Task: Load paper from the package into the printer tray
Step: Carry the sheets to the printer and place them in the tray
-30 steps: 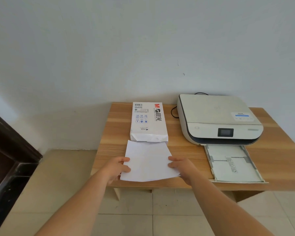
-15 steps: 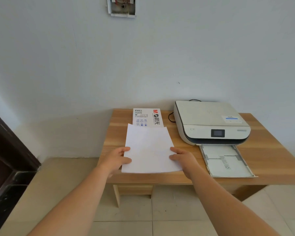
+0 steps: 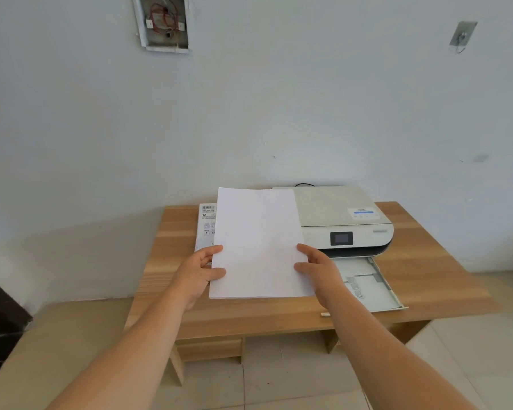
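A white stack of paper (image 3: 258,241) is held up above the wooden table (image 3: 439,279), tilted toward me. My left hand (image 3: 200,272) grips its left edge and my right hand (image 3: 320,270) grips its right edge, thumbs on top. The paper hides most of the white paper package (image 3: 205,226), which lies flat on the table behind it. To the right stands the white printer (image 3: 347,220), its paper tray (image 3: 370,284) pulled out toward me and open on top.
A black cable (image 3: 304,184) runs behind the printer. An open electrical box (image 3: 163,23) and a metal hook plate (image 3: 462,34) are on the wall. A dark doorway edge (image 3: 0,321) is at the far left. A small white object (image 3: 325,314) lies near the table's front edge.
Both hands have lifted the paper off the table and carried it up and to the right, toward the printer. It now covers most of the package.
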### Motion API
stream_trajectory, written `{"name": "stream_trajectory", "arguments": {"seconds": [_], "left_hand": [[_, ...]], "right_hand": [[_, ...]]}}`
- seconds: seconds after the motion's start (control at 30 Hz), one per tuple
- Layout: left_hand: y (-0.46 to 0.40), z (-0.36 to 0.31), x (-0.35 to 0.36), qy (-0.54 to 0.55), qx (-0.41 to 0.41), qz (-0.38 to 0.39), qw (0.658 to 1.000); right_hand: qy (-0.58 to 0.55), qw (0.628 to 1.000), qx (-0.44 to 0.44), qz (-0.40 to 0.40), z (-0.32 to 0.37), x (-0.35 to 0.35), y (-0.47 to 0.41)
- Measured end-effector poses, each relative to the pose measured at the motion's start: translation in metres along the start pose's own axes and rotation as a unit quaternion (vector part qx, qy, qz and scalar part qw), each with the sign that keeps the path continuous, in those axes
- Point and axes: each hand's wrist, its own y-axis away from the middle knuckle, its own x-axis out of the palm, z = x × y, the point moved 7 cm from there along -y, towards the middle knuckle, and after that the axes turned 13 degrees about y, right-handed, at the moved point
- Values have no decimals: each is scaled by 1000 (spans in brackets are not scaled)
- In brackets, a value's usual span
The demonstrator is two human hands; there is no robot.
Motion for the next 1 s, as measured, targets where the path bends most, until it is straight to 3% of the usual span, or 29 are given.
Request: {"name": "stream_trajectory", "arguments": {"seconds": [0.67, 1.0], "left_hand": [[-28, 46, 189, 7, 3, -34, 999], [-46, 65, 235, 2, -8, -31, 999]], "right_hand": [[-19, 1000, 14, 5, -25, -187, -53], [-40, 998, 40, -4, -47, -230, -74]]}}
